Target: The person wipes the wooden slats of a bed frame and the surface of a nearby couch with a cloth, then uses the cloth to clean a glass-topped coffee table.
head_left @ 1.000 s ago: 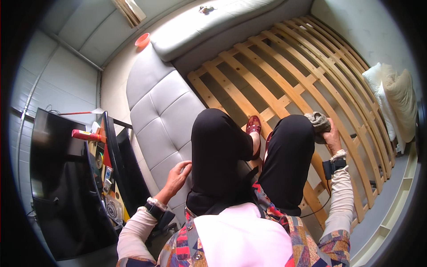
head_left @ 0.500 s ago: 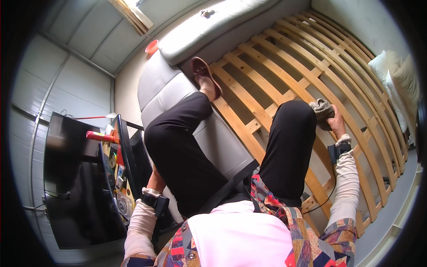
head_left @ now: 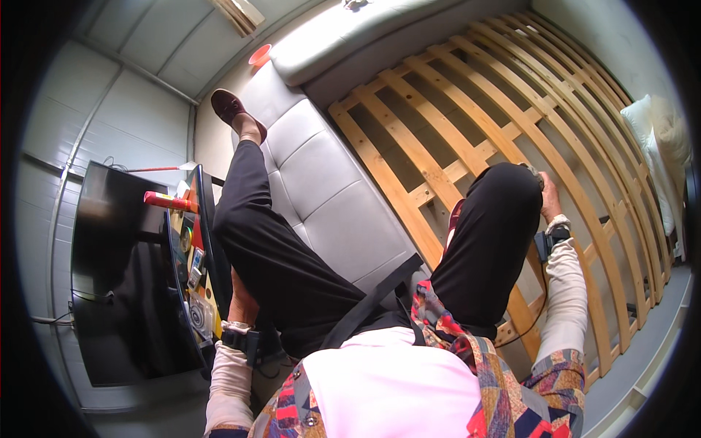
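The right hand [head_left: 550, 198] curls around a crumpled grey cloth [head_left: 537, 175], a sliver of which shows past the black-trousered right knee [head_left: 504, 191]; that knee stands just left of the grip and blocks most of the cloth. Below and around this hand spreads a pale wooden slatted bed base [head_left: 436, 177], with a thin black cable trailing from the wrist. Farther right lies white and beige soft bedding [head_left: 646, 139]. The left hand [head_left: 242, 299] is down beside the black-trousered left thigh [head_left: 285, 266], which hides its fingers, so its grip cannot be told. Near and left of it stand a red cylindrical container [head_left: 169, 201] and a large black glossy screen [head_left: 117, 292]. Beyond the left thigh is a grey tufted padded panel [head_left: 321, 171], and well ahead, an orange-red bowl [head_left: 260, 55].
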{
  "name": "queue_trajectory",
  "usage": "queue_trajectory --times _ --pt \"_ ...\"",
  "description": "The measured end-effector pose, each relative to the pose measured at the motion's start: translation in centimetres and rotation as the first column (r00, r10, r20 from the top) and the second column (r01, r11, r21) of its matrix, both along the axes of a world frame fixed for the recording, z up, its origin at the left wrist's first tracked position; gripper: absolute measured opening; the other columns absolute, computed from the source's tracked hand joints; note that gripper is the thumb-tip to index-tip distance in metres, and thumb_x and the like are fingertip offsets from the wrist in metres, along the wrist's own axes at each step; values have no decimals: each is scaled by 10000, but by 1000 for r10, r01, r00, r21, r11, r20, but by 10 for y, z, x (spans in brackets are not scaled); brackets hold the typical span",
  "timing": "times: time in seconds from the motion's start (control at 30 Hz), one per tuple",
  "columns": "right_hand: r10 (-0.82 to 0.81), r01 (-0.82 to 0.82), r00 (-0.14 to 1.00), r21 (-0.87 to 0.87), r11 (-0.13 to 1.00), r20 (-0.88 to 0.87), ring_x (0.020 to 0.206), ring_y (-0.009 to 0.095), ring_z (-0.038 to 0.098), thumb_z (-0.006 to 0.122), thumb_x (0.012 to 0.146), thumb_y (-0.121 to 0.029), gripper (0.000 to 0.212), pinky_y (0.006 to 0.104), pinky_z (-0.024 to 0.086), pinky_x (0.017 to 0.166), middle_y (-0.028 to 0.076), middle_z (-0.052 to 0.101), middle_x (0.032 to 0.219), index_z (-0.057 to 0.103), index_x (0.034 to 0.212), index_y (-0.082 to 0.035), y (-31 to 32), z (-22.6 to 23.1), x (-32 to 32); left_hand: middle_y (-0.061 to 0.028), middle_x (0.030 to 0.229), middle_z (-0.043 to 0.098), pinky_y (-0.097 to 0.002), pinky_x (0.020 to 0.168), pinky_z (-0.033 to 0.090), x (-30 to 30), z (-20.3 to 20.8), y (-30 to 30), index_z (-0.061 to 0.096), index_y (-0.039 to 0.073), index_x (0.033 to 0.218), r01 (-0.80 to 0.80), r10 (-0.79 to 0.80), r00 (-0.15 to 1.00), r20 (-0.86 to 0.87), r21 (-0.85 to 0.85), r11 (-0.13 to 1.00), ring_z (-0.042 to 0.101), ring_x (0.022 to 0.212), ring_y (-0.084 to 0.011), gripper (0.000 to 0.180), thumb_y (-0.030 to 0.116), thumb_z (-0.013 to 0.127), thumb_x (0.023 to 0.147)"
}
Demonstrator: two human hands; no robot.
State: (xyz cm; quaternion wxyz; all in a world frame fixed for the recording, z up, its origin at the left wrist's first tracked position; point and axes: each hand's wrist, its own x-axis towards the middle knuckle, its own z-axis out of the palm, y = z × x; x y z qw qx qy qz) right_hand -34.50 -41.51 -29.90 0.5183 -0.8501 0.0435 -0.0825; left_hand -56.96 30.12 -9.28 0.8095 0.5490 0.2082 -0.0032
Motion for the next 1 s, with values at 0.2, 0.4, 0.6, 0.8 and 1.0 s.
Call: queue_trajectory --times 0.2,0.4,0.6,0.8,1.0 --pt "-2 -1 999 -80 997 -39 904 179 663 781 762 -132 405 337 530 854 89 717 956 640 1129 -34 0 6 -12 -118 1547 509 -443 1182 425 17 -14 1 384 81 1583 -61 58 994 -88 -31 998 523 1384 -305 852 676 523 989" --pt "-9 3 998 -94 996 -61 907 195 670 810 835 -224 401 347 529 856 116 723 965 642 1148 -36 16 15 -19 -95 1510 556 -447 1169 441 26 -38 18 454 95 1549 -30 -10 981 -194 -202 979 547 1362 -298 789 642 541 987" --pt "-1 -71 973 -301 951 -232 1010 356 677 629 711 -37 428 412 520 925 203 690 1028 634 1139 -46 20 10 -9 -115 1514 552 -462 1154 455 23 -40 15 461 92 1546 11 -22 983 -184 -60 998 550 1361 -313 828 675 548 965" --pt "64 -169 958 -369 914 -280 1029 404 696 650 690 -63 476 443 536 930 219 723 1034 641 1166 -69 37 -7 -8 -125 1501 560 -452 1160 449 21 -59 28 415 77 1566 -14 -34 987 -155 -300 954 569 1341 -298 771 607 527 1017" --pt "28 -229 922 -484 844 -386 1077 469 644 667 667 -102 527 513 531 953 262 685 1095 627 1192 -94 46 -24 -36 -130 1509 551 -454 1160 447 33 -78 31 413 76 1567 62 -124 983 -138 -385 921 557 1351 -301 773 612 516 1020"
